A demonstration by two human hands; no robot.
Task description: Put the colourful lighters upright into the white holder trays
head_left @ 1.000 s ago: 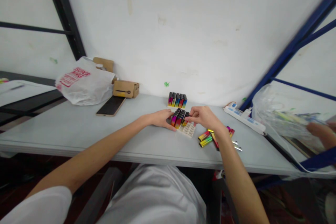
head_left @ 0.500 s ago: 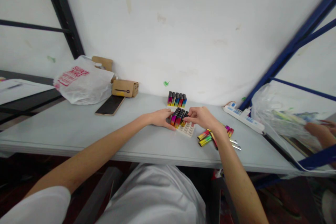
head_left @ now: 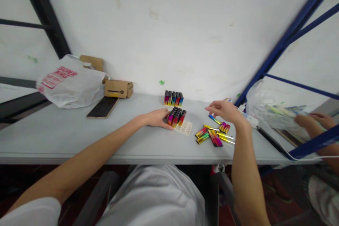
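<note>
A white slotted tray [head_left: 186, 128] lies on the grey table [head_left: 79, 141], partly filled with upright rainbow-coloured lighters [head_left: 176, 117]. My left hand [head_left: 156, 118] rests against the tray's left side, fingers curled on it. My right hand [head_left: 224, 110] hovers over a loose pile of lighters [head_left: 213, 136] lying flat to the right of the tray, fingers loosely spread with nothing visibly in them. A second, full tray of lighters [head_left: 173, 98] stands behind, near the wall.
At the back left lie a white plastic bag [head_left: 70, 83], a small cardboard box [head_left: 118, 88] and a dark phone [head_left: 102, 107]. A clear plastic bag [head_left: 272, 109] sits at the right by a blue rack; another person's hands [head_left: 312, 122] reach into it.
My right hand left the tray and moved right, above the loose lighters. My left hand stayed at the tray. The view shifted slightly to the right.
</note>
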